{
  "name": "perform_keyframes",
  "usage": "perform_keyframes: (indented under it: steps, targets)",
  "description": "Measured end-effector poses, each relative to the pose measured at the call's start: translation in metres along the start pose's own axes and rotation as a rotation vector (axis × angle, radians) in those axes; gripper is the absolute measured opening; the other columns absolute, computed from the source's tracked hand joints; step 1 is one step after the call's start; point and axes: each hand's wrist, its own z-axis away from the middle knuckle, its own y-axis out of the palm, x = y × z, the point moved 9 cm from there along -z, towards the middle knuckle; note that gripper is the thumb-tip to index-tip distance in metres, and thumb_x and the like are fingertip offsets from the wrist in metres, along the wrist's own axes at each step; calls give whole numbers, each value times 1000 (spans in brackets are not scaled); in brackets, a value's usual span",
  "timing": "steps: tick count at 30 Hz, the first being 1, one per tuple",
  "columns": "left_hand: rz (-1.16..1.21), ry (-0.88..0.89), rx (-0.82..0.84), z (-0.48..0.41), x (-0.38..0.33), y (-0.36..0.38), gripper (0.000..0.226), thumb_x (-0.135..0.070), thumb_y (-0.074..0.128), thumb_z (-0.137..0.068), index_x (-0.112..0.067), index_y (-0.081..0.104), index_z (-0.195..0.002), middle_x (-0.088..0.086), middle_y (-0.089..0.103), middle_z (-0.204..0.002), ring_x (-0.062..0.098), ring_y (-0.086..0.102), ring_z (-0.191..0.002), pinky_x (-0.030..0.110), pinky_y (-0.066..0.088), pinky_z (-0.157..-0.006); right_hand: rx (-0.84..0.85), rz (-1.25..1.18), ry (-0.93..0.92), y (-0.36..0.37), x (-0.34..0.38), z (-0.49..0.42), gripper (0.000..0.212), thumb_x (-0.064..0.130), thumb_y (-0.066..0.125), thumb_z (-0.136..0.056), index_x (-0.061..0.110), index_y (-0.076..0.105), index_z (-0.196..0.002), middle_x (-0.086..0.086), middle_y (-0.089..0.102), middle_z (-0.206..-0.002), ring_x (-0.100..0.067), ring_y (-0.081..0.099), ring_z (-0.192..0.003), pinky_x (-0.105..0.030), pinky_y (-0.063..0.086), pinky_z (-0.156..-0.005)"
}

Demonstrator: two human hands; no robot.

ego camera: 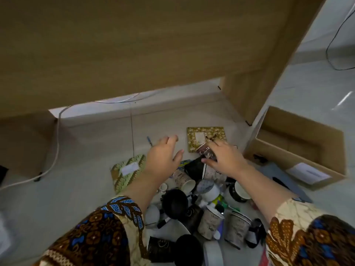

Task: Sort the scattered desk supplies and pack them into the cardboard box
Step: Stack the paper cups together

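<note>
Two patterned sleeves (pixel 99 231) reach out over a pile of paper cups (pixel 209 223) on the tiled floor (pixel 86 143). On the left, the left hand (pixel 163 158) floats above the pile with its fingers (pixel 172 139) spread and nothing in them. On the right, the right hand (pixel 224 160) pinches a brown paper coffee cup (pixel 204 150). A gold flowered frame (pixel 205 138) and a green frame (pixel 128 171) lie beyond the pile. Off to the right, the cardboard box (pixel 295 148) sits open on the floor.
</note>
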Motion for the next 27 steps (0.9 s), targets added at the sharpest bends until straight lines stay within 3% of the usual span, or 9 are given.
perform_keyframes:
  steps: [4, 6, 12, 15, 20, 23, 25, 27]
  targets:
    - [-72, -43, 117, -8, 28, 67, 33, -35, 46, -95, -17, 46, -123, 7, 54, -121, 26, 55, -108, 38, 46, -84, 384, 94, 41, 93, -21, -3, 75, 46, 70, -79, 31, 34, -143, -7, 45, -136, -28, 48, -123, -38, 46, -92]
    - [-75, -66, 186, -11, 36, 92, 30, -31, 47, -95, -15, 49, -121, 8, 54, -120, 27, 54, -108, 37, 44, -84, 453, 145, 41, 115, -27, -5, 83, 45, 72, -78, 35, 26, -146, -8, 42, -140, -31, 48, -123, -40, 46, -93]
    - [-36, -165, 388, 3, 45, 163, 33, -37, 58, -86, -11, 52, -107, 12, 56, -112, 31, 54, -107, 37, 43, -79, 336, 137, -13, 129, -30, -5, 71, 41, 71, -79, 34, 32, -138, -5, 49, -131, -28, 59, -107, -38, 49, -82]
    - [-135, -115, 481, -1, 40, 187, 37, -45, 63, -82, -14, 56, -101, 9, 58, -111, 28, 55, -106, 35, 43, -75, 270, -46, 40, 122, -40, -14, 69, 45, 75, -72, 35, 37, -129, -2, 53, -121, -25, 59, -101, -34, 49, -78]
    - [-166, -107, 449, -7, 52, 200, 28, -27, 51, -93, -8, 61, -112, 15, 56, -121, 33, 54, -112, 40, 47, -85, 110, -380, 116, 108, -48, -30, 64, 47, 80, -69, 26, 44, -118, 2, 58, -102, -17, 58, -88, -28, 41, -66]
    - [32, -189, 342, -17, 68, 188, 26, -24, 52, -94, -5, 66, -102, 15, 57, -110, 30, 56, -103, 32, 43, -79, -42, -696, 177, 99, -46, -33, 53, 39, 80, -73, 22, 47, -112, 4, 62, -99, -7, 60, -81, -17, 44, -60]
    - [278, -312, 272, -20, 83, 178, 20, -20, 58, -91, -4, 67, -83, 14, 58, -88, 25, 55, -84, 27, 36, -67, -157, -864, 258, 93, -46, -34, 51, 37, 78, -76, 18, 49, -112, 5, 61, -99, 1, 58, -81, -10, 46, -58]
    - [605, -465, 234, -19, 95, 172, 21, -17, 60, -90, -4, 62, -73, 13, 54, -77, 21, 52, -76, 27, 35, -65, -270, -976, 298, 85, -43, -37, 49, 36, 78, -77, 14, 51, -112, 3, 63, -100, -2, 60, -84, -9, 49, -60]
